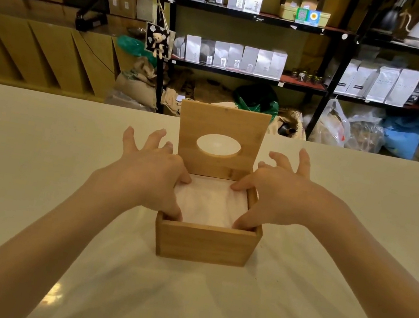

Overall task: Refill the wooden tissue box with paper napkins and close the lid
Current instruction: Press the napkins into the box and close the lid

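The wooden tissue box [204, 243] stands on the white table, right in front of me. Its lid [223, 122], with an oval hole, stands upright at the back edge. White paper napkins [209, 203] lie inside the box, filling it nearly to the rim. My left hand [150, 170] rests over the left wall, thumb and forefinger pressing on the napkins' left edge. My right hand [277, 196] mirrors it over the right wall, thumb and forefinger on the napkins' right edge. The other fingers of both hands are spread above the table.
The white table [30, 183] stretches wide on both sides of the box. Beyond its far edge stand black shelves [256, 15] with coffee bags, sacks and plastic bags on the floor, and a wooden counter [40, 50] at the left.
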`<action>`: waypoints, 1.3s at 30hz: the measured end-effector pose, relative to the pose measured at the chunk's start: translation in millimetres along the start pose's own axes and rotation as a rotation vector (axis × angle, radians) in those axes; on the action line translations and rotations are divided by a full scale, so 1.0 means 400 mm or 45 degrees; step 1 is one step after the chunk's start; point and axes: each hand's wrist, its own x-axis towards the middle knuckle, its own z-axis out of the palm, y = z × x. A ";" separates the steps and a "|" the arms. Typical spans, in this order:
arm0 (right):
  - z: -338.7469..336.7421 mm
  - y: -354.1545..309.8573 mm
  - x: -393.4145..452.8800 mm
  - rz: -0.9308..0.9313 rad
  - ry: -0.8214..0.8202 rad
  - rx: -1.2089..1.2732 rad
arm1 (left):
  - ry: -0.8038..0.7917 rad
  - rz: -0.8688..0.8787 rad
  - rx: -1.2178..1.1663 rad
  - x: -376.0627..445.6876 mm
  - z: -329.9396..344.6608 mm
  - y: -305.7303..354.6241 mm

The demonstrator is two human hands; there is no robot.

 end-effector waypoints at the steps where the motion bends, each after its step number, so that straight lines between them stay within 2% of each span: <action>1: 0.000 0.001 0.001 -0.004 -0.013 0.006 | -0.023 0.005 -0.006 0.002 -0.002 -0.002; 5: -0.005 0.003 0.000 -0.032 -0.040 0.006 | -0.042 0.004 -0.033 -0.002 -0.009 -0.001; 11: -0.022 0.000 -0.018 -0.022 0.008 -0.006 | 0.140 -0.051 0.059 -0.019 -0.005 0.003; 16: -0.014 -0.016 -0.015 -0.001 -0.080 -0.088 | 0.108 -0.044 0.188 -0.019 -0.012 0.023; 24: -0.011 -0.032 -0.002 0.006 -0.069 -0.169 | 0.067 -0.040 0.181 -0.006 -0.005 0.025; 32: -0.025 -0.013 -0.025 -0.016 -0.090 0.126 | 0.133 -0.007 0.080 -0.023 0.001 0.006; 39: 0.015 -0.048 -0.008 0.045 0.039 0.254 | 0.136 -0.016 -0.077 -0.006 0.025 0.014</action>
